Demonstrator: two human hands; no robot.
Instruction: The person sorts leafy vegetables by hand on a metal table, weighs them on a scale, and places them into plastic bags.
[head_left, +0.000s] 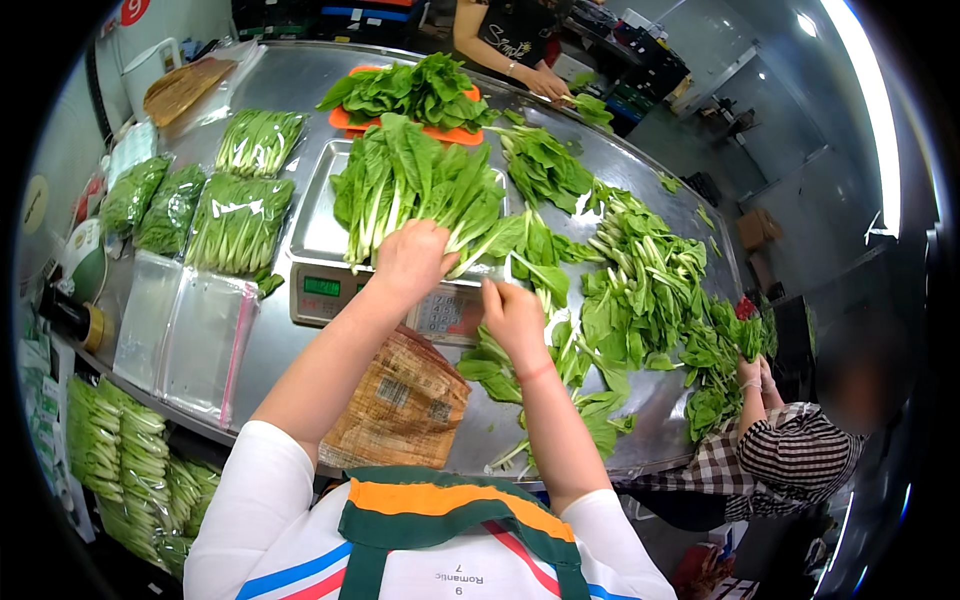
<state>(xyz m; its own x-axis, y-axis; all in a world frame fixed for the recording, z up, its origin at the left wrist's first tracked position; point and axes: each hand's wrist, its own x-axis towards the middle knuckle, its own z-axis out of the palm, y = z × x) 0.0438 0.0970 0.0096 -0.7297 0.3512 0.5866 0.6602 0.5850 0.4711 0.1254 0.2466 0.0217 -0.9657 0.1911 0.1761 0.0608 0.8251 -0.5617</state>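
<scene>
A pile of leafy greens with pale stems (420, 176) rests on the steel tray (311, 214) of a digital weighing scale (319, 292). My left hand (412, 259) lies over the stem ends at the pile's near edge, its fingers bent around some stems. To its right, my right hand (514, 315) is in front of the scale's right end, thumb and fingers together at a stem tip; whether it pinches that stem is unclear. Behind the scale, an orange tray (469, 136) bears more greens. Loose greens (637, 277) spread over the steel table to the right.
Bagged greens (240, 225) and clear plastic bags (202, 337) lie at the left. A brown patterned cloth (397, 405) is before the scale. One person (517, 45) handles greens across the table; another (795, 457) holds greens at the right. More bagged greens (124, 450) sit below the left edge.
</scene>
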